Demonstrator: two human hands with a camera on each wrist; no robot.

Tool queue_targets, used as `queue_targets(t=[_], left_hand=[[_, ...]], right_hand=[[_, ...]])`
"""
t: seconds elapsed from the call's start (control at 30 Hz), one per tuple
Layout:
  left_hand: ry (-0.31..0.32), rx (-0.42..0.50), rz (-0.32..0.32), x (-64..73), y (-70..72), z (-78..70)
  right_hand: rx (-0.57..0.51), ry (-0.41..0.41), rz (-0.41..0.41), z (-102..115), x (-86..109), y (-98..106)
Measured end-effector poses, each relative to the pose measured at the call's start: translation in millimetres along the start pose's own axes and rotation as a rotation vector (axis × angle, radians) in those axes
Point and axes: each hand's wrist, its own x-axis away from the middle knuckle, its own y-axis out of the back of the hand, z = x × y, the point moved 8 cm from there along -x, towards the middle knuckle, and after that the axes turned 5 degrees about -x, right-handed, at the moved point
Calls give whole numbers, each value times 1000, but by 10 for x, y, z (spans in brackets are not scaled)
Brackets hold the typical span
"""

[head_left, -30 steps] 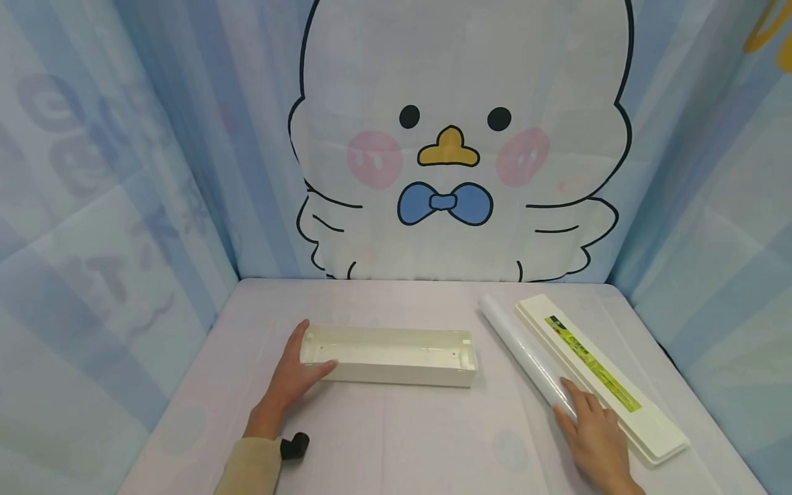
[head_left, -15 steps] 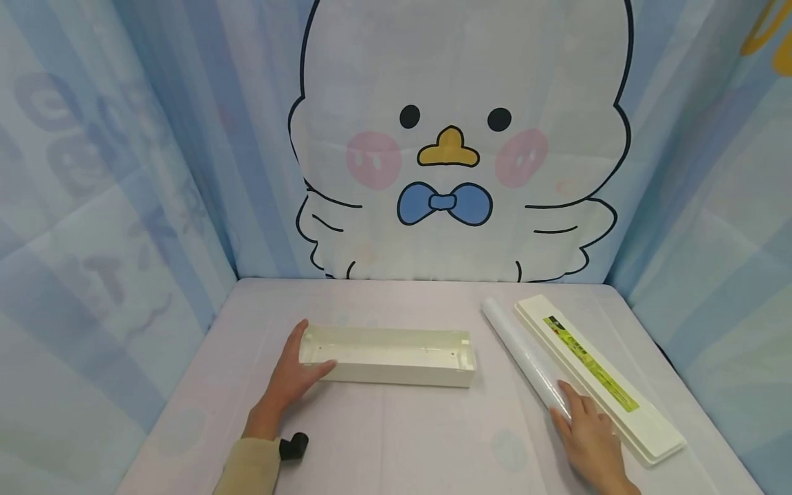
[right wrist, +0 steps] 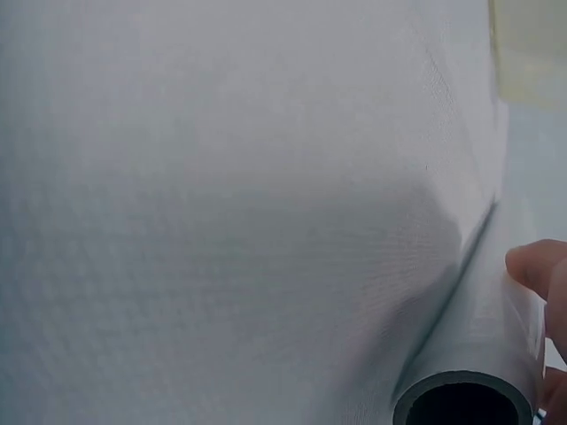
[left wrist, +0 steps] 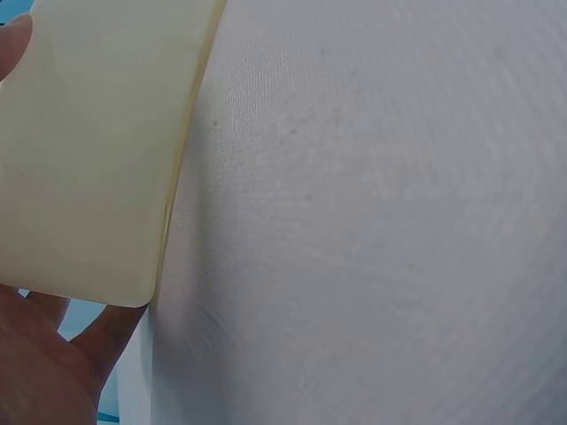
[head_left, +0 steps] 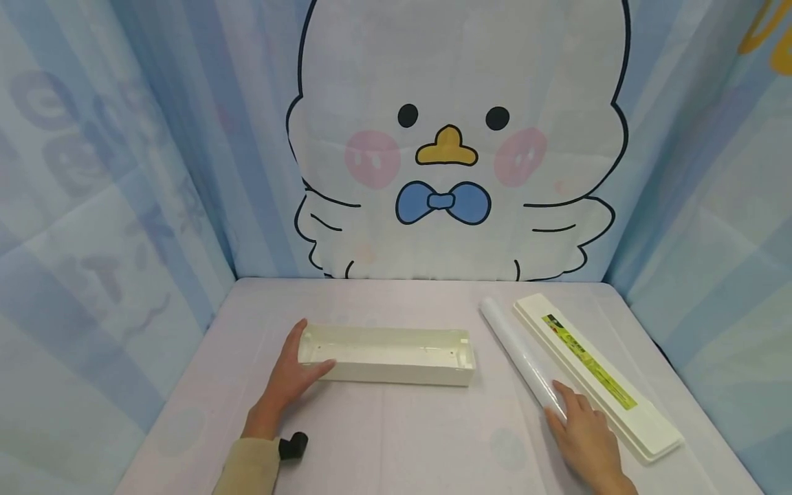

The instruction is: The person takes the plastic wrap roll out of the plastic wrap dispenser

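A long cream plastic box (head_left: 402,373), without a lid on it, stands on the table. My left hand (head_left: 291,377) grips its left end, thumb on the front wall and fingers reaching round to the back. The left wrist view shows the end wall of this box (left wrist: 89,168) close up, with fingers behind it. To the right, a roll of cling film (head_left: 516,350) lies slantwise. My right hand (head_left: 588,436) holds its near end between thumb and fingers. In the right wrist view the roll (right wrist: 483,328) shows its hollow core end, and the thumb rests on its side.
A long cream lid (head_left: 650,426) with a green and yellow label lies just right of the roll, roughly parallel to it. A pale cloth covers the table (head_left: 383,440). Printed curtains (head_left: 445,247) stand along the back and both sides.
The right hand has shifted slightly left along with the near end of the roll. The left hand and the box stay practically where they were.
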Motion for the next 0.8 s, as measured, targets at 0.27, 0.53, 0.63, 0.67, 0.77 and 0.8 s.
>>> queue_targets(t=[0.27,0.53,0.63,0.67,0.77,0.8], left_hand=[[16,-6,24,-15,18,11],[30,-70,59,-30,79,48],[8,-71,58,-37,97,43],[-4,-67,54,-37,102,39],[-41,-62,17,-24,145,13],[-54,-66,3,-18,165,3]], right_hand=[[27,36,-18,45,-10,31],[48,74,-25,95,-23,37],[51,69,-37,100,-34,71],[50,63,-41,97,-34,82],[44,55,-61,101,-40,130],[44,52,-61,102,-42,142]])
